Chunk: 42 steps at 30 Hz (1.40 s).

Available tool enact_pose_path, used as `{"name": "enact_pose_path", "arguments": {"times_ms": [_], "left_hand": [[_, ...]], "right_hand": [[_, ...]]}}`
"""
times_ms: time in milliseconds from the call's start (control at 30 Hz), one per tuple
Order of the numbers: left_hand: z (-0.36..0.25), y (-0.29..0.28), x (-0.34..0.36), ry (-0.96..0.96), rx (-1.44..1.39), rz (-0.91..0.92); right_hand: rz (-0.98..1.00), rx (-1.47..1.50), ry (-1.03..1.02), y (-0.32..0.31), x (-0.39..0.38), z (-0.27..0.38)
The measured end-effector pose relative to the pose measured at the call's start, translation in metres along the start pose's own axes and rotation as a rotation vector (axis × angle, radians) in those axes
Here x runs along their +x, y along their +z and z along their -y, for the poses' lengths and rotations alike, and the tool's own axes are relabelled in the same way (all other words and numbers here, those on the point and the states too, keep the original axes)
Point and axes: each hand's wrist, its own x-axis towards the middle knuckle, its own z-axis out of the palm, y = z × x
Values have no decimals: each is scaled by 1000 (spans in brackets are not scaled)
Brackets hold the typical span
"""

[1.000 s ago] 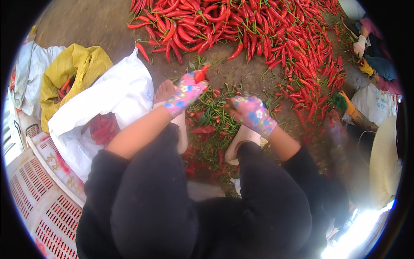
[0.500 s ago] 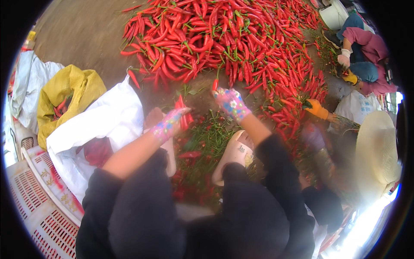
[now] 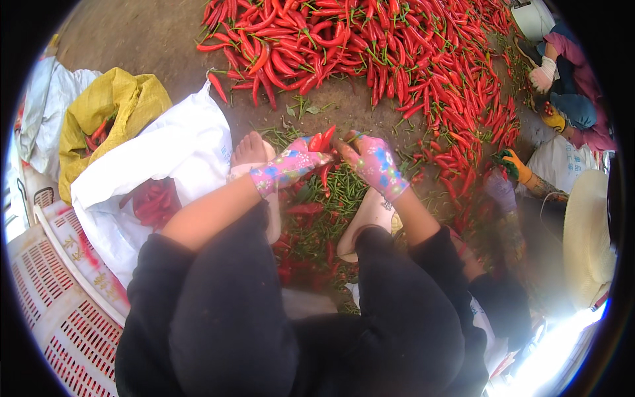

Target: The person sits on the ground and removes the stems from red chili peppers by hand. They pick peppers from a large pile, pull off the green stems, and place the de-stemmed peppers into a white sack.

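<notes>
My left hand point(image 3: 291, 167), in a pink flowered fingerless glove, is closed around several red chili peppers point(image 3: 322, 140). Close against it, my right hand point(image 3: 376, 164), gloved the same way, has its fingers bent together near the chilies' ends; what it pinches, if anything, is hidden. Green stems point(image 3: 337, 205) and bits of red chili litter the ground beneath both hands, between my pink shoes point(image 3: 370, 221). Beyond my hands spreads a large heap of red chilies point(image 3: 370, 40) with green stems.
At my left, a white sack point(image 3: 192, 142) holds red chilies, beside a yellow sack point(image 3: 142, 92) and slotted plastic crates point(image 3: 49, 278). A co-worker in a straw hat point(image 3: 585, 238) sits close on my right. Another person point(image 3: 582, 86) works farther off, near a white bucket point(image 3: 532, 20).
My right hand has come back from the heap's edge to meet my left. My left hand has moved right and slightly up with its chilies. The view has shifted a little.
</notes>
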Motion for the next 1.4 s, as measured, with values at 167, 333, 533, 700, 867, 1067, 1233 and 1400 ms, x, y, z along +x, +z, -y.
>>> {"name": "enact_pose_path", "arguments": {"times_ms": [167, 333, 533, 700, 867, 1067, 1233, 1400], "left_hand": [[5, -12, -3, -128, 68, 50], [8, -18, 6, -60, -287, 137], [10, -18, 5, -173, -199, -161], [40, -31, 29, -25, -505, 168], [58, -41, 45, -144, -553, 63], [32, -18, 20, 292, 92, -29], [12, -8, 8, -164, -488, -133], [24, -19, 18, -239, -573, -67]], "right_hand": [[237, 631, 309, 12, 5, -21], [317, 597, 210, -2, -5, -43], [-169, -544, 231, -20, 49, -83], [-154, -526, 276, -15, 84, -113], [-26, -312, 145, -9, 37, -87], [267, -8, -64, 11, -12, -14], [138, -208, -98, 21, -17, 11], [139, -201, -309, 24, -17, 9]]}}
